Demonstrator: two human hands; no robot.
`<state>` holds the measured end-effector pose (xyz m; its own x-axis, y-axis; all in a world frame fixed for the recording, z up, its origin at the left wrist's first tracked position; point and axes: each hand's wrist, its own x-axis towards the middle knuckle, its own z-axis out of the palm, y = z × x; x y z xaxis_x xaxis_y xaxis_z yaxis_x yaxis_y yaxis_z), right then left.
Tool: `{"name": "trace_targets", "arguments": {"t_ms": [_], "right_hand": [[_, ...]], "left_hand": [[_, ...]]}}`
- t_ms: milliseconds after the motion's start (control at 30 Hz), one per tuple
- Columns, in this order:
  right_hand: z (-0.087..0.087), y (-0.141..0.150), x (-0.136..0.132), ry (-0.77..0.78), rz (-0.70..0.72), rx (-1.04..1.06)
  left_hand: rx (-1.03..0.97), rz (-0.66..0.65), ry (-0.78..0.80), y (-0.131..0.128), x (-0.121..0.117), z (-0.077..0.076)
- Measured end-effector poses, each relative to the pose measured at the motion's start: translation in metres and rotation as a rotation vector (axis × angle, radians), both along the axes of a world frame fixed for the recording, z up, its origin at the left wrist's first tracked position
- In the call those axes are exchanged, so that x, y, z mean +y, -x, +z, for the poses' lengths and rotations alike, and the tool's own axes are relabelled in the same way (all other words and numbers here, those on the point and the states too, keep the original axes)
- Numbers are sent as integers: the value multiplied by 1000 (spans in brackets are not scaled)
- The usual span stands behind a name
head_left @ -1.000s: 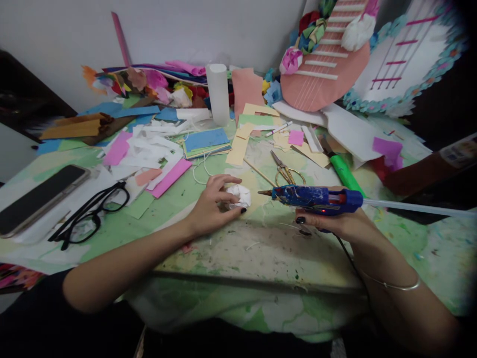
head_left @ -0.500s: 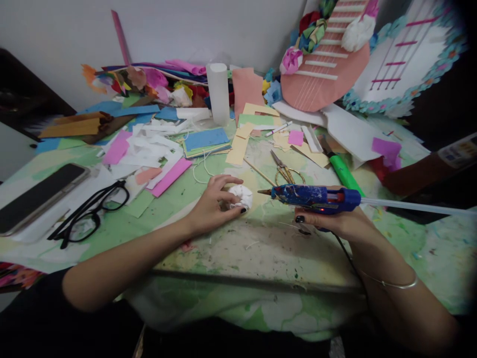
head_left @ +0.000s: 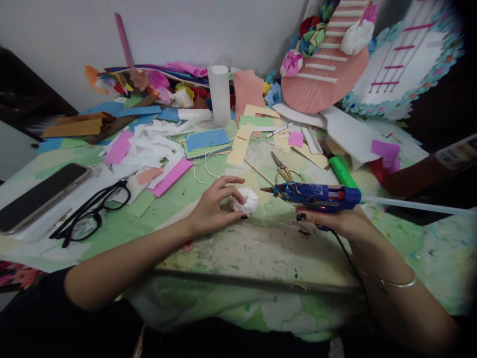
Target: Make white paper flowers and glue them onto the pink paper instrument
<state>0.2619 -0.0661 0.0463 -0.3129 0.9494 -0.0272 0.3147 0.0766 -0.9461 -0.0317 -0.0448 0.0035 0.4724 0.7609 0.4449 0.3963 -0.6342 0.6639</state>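
Note:
A crumpled white paper flower (head_left: 249, 201) lies on the work board near its middle. My left hand (head_left: 214, 203) curls around its left side, with the thumb along the near edge, one finger against the paper and another raised above it. In my right hand (head_left: 335, 221) is a blue hot glue gun (head_left: 309, 195), held level and gripped around its handle. Its nozzle points left, a short gap away from the paper flower. A small red light glows on the gun's side, and a long clear glue stick (head_left: 413, 204) sticks out of its back.
Gold-handled scissors (head_left: 285, 169) and a thin wooden stick (head_left: 260, 172) lie just beyond the gun. Black eyeglasses (head_left: 89, 214) and a phone (head_left: 40, 197) are at left. Paper scraps (head_left: 149, 144), a green-handled tool (head_left: 343, 171) and a pink paper guitar (head_left: 320, 84) stand farther back.
The paper flower has shifted slightly right and turned a little under my left hand, whose fingers have moved along with it. The glue gun stays nearly still.

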Motion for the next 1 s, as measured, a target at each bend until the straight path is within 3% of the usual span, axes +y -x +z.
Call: {"name": "trace_targets", "arguments": {"t_ms": [433, 700, 1000], "right_hand": [[-1, 0, -1, 9, 3, 21], [0, -1, -1, -18, 18, -18], [0, 2, -1, 0, -11, 10]], "left_hand": [[-61, -100, 90, 3, -1, 8], [-304, -66, 205, 3, -2, 0], [-72, 22, -56, 2, -7, 12]]}}
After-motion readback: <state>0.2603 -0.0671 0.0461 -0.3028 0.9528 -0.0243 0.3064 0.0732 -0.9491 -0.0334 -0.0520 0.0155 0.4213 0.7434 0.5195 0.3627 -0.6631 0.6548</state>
